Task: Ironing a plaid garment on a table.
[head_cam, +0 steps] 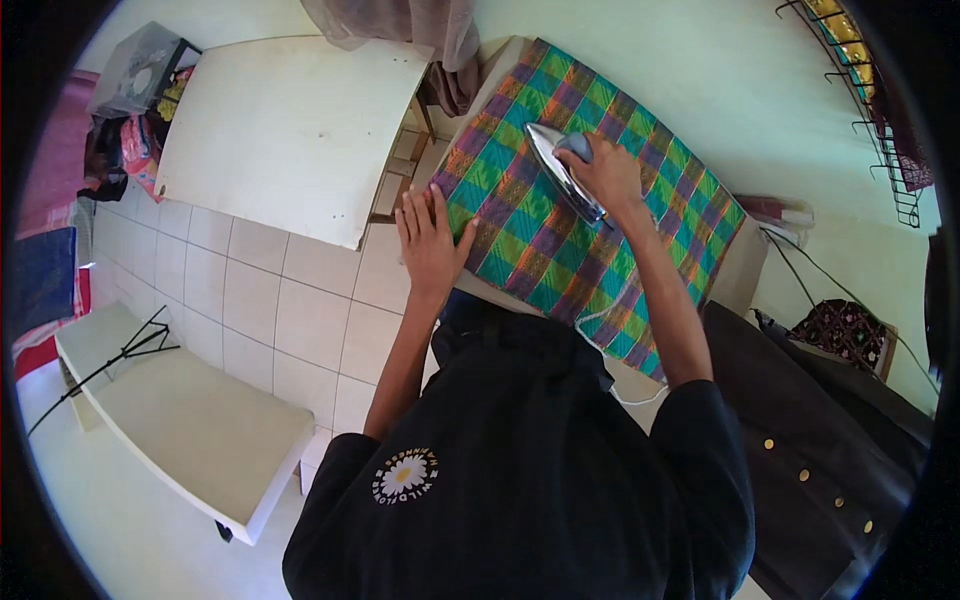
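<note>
A plaid cloth (517,247) in green, teal, purple and orange lies spread over a padded table (735,262). On it rests a clothes iron (555,169) with a shiny metal body and a grey handle, its tip pointing to the far left. My right hand (611,176) is closed around the iron's handle. Flat on the cloth's left edge lies my left hand (433,244), its fingers spread and holding nothing. A white cord (589,330) runs over the near part of the cloth and hangs past its front edge.
Left of the cloth stands a white table (292,135), with a gap between them. A beige-topped table (202,420) with a black tripod (142,341) is at lower left. A dark garment with gold buttons (802,450) lies at right. A wire rack (885,142) hangs on the wall.
</note>
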Available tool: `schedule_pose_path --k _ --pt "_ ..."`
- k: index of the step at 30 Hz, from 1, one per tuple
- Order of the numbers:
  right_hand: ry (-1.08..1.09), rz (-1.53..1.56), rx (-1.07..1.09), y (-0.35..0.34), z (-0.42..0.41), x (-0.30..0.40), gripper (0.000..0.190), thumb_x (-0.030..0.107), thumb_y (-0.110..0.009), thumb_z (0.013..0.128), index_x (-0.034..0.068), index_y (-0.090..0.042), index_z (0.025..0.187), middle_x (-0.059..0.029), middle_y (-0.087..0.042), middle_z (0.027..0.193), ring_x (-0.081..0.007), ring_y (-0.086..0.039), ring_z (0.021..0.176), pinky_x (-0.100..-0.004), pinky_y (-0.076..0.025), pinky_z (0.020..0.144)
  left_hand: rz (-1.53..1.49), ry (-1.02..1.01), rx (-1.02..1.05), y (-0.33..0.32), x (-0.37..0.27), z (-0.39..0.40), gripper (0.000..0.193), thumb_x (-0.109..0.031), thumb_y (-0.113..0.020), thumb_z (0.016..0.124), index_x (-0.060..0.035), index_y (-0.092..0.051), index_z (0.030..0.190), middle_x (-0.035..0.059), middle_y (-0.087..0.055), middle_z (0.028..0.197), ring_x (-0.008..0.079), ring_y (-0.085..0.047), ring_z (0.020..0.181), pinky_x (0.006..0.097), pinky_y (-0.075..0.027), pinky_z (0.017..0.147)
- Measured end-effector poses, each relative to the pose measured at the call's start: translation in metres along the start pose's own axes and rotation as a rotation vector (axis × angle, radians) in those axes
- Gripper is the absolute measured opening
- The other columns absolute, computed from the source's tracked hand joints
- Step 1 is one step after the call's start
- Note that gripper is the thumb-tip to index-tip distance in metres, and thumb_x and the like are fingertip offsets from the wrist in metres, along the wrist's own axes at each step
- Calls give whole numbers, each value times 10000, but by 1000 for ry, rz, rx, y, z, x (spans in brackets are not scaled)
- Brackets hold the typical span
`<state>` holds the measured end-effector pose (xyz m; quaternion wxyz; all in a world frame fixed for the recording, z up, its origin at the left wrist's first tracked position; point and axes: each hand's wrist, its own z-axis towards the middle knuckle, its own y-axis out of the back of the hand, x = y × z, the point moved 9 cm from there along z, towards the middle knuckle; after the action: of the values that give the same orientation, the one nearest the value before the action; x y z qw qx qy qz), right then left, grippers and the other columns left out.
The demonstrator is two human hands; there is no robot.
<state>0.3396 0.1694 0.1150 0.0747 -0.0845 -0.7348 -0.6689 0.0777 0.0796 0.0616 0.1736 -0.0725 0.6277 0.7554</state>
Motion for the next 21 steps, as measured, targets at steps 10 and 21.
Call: schedule_pose_path --k 10,21 --pt "225 141 111 -17 -13 32 536 607 -657 825 161 -717 1115 -189 -716 861 -379 -702 784 -478 -564 711 -134 -38 11 15 -13 8 618 -305 -598 948 36 -415 1430 308 -320 1496 461 -337 1377 536 -267 1142" --pt "191 119 120 -29 -51 76 495 561 -679 823 130 -700 1067 -215 -686 790 -380 -691 750 -489 -559 679 -949 -132 317 -4 -44 70 499 -341 -348 1067 -20 -445 1436 187 -445 1475 331 -325 1434 408 -267 1169"
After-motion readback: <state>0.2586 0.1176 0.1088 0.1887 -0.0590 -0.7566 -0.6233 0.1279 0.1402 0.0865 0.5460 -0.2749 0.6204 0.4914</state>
